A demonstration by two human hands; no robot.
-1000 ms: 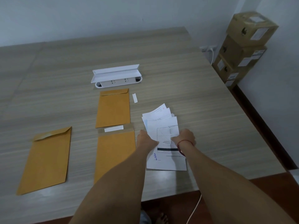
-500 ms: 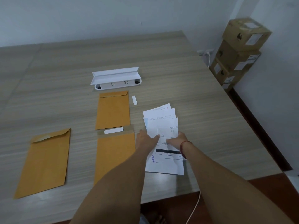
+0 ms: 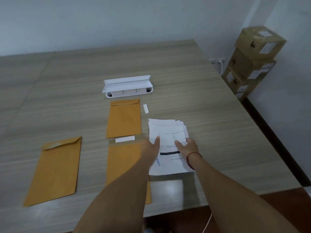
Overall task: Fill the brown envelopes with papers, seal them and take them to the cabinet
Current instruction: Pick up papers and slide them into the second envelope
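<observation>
Two hands gather a loose stack of papers on a counter, brown envelopes lying to their left.

The left hand (image 3: 151,146) and right hand (image 3: 186,145) pinch the papers (image 3: 165,130) at both side edges. The sheets look light, floppy and slippery, so gripping both edges seems safest.

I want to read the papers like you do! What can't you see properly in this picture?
- Words on the papers, head view: print too small and blurred to read.
- Lower part of the near envelope, head view: the left arm covers it.
- Whether any envelope has papers inside: they are not see-through.
- Labels on the boxes: too small.
- The cabinet: not in view.
</observation>
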